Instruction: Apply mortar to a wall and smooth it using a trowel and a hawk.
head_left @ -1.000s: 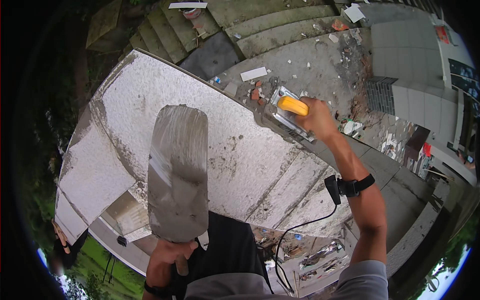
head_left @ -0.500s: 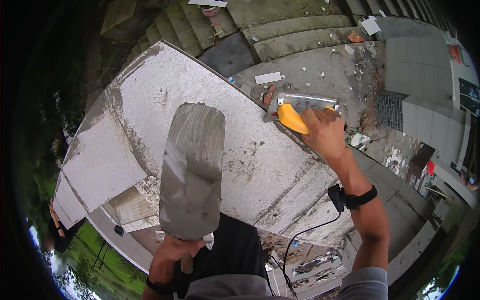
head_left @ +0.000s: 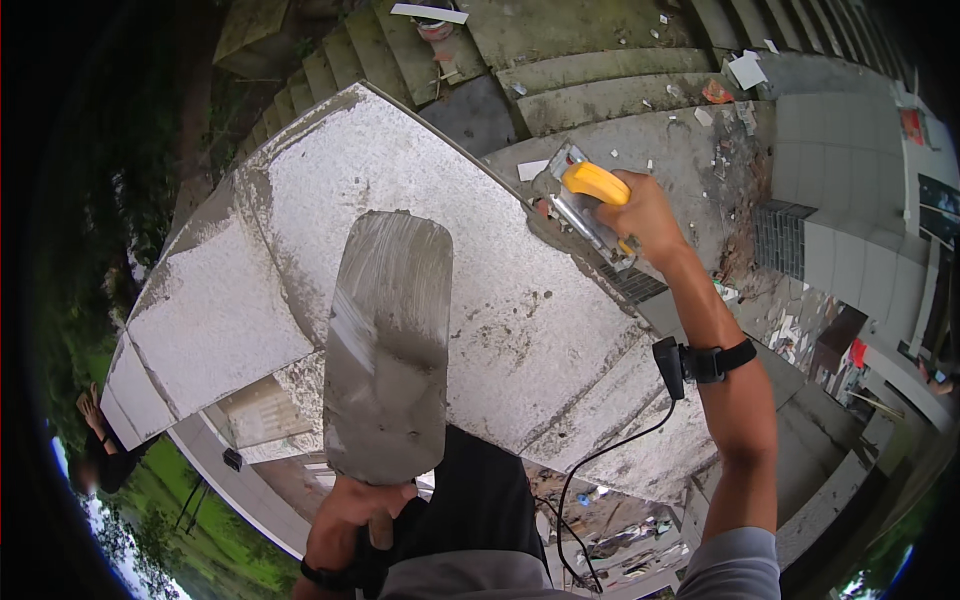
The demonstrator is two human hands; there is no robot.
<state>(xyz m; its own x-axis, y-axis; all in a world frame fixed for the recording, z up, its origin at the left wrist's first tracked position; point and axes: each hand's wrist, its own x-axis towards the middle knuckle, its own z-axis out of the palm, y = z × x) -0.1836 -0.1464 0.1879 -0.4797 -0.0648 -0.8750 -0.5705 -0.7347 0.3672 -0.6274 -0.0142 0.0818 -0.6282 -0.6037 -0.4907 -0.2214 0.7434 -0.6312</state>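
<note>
My left hand [head_left: 365, 510] is closed around the handle of a long flat metal plastering trowel [head_left: 385, 340], coated in grey wet mortar and held above a white, speckled, sloping slab [head_left: 530, 370]. My right hand [head_left: 640, 215] grips a steel float by its yellow handle [head_left: 595, 183]; the float stands at a slant along the slab's far right edge, where grey mortar [head_left: 545, 235] lines the border. A black strap with a small device [head_left: 680, 365] is on my right forearm, and a cable runs down from it.
Concrete steps [head_left: 610, 70] and a debris-strewn ground [head_left: 735, 210] lie beyond the slab. A grey tiled structure [head_left: 830, 150] stands at right. At far left another person's hand [head_left: 88, 408] touches the slab's edge, with greenery [head_left: 160, 510] below.
The float in my right hand has turned from nearly crosswise half a second ago to a steep slant and moved up a little. The view has shifted slightly; the left hand's trowel stays similar.
</note>
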